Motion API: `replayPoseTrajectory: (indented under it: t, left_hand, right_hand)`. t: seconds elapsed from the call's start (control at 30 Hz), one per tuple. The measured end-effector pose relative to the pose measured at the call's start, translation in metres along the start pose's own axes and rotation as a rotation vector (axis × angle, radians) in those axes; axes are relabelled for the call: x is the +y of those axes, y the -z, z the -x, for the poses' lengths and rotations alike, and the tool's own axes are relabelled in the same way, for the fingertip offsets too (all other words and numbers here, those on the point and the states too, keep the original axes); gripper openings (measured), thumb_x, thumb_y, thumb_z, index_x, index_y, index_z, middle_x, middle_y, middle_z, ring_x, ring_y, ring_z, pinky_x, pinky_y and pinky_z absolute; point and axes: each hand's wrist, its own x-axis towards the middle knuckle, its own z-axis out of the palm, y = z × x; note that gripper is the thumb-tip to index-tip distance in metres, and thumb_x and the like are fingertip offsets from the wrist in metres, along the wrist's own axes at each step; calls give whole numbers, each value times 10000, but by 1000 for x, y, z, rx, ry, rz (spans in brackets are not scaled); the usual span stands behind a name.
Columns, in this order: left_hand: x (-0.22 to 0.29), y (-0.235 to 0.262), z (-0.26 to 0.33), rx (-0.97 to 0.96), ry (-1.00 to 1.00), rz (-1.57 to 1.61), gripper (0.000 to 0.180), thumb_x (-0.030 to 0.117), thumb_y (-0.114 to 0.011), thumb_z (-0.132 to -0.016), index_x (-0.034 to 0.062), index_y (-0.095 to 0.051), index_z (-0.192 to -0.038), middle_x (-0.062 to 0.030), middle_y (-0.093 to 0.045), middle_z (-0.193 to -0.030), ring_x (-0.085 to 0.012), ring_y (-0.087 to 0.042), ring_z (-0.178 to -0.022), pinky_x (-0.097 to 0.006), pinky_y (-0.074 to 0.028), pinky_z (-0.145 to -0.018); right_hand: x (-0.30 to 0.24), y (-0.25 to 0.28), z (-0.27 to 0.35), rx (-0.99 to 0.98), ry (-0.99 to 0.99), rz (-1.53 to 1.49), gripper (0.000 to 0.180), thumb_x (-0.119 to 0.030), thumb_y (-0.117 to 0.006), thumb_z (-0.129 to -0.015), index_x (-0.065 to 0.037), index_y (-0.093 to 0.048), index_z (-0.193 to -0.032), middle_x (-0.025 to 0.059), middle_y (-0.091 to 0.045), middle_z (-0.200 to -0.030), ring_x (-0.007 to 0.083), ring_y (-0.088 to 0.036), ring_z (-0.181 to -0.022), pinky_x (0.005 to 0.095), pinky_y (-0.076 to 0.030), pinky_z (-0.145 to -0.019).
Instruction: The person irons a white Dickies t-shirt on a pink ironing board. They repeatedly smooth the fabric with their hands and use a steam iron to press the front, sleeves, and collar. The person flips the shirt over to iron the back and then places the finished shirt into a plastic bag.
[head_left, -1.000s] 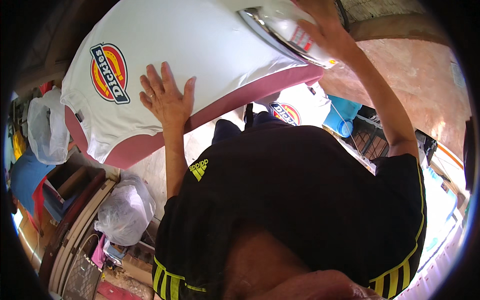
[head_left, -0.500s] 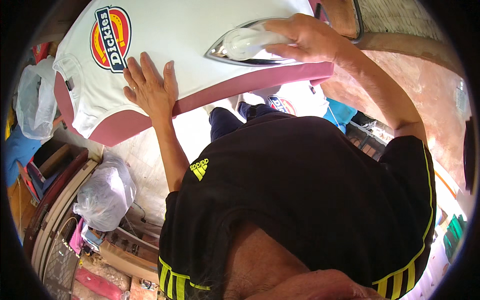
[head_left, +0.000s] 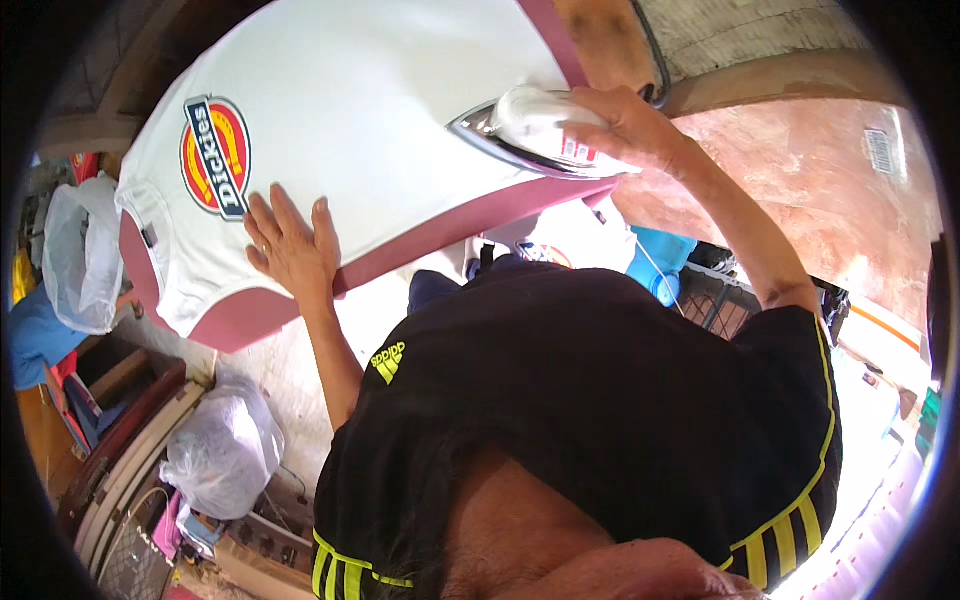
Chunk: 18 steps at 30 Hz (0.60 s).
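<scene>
A white T-shirt (head_left: 370, 110) with a red, yellow and dark blue printed logo lies spread over a pink ironing board (head_left: 430, 232). My right hand (head_left: 625, 125) is wrapped round the handle of a clothes iron (head_left: 530, 125) at the shirt's right end. The iron's pointed tip faces left, and its metal soleplate is on or just over the cloth; which one I cannot tell. My left hand (head_left: 292, 240) rests flat on the shirt near the board's front edge, below the logo, with its fingers spread and nothing in them.
Clear plastic bags stand at the left (head_left: 80, 255) and lower left (head_left: 225, 450). Below the board's right end lie another white printed garment (head_left: 560, 230) and a blue item (head_left: 660, 262). A reddish-brown panel (head_left: 780, 170) is at the right.
The iron, in my right hand, has moved right along the shirt toward its end. My left hand stays flat on the cloth. The whole view has shifted somewhat.
</scene>
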Motion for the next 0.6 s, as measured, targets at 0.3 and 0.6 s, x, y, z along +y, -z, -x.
replayPoseTrajectory:
  t: [0.3,0.6]
  left_hand:
    - [6,-5,-8,66,-79,77,660,505,-592,-925,111,-503,-1447,-230,-394,-1529,-448,-291,-1441,-663,-249,-1084]
    - [222,-26,-100,65,-984,739,252,96,-688,-855,130,-709,-1104,-20,-633,-1257,-291,-589,-1108,-424,-472,-906]
  right_hand:
    - [81,68,-19,457,-499,-211,410,-448,-559,-1006,-43,-587,-951,-15,-453,-570,79,-416,-459,271,-331,-425]
    - [176,74,-54,625,-463,-342,353,-387,-593,-995,-35,-609,-970,13,-563,-640,110,-505,-501,284,-415,-464]
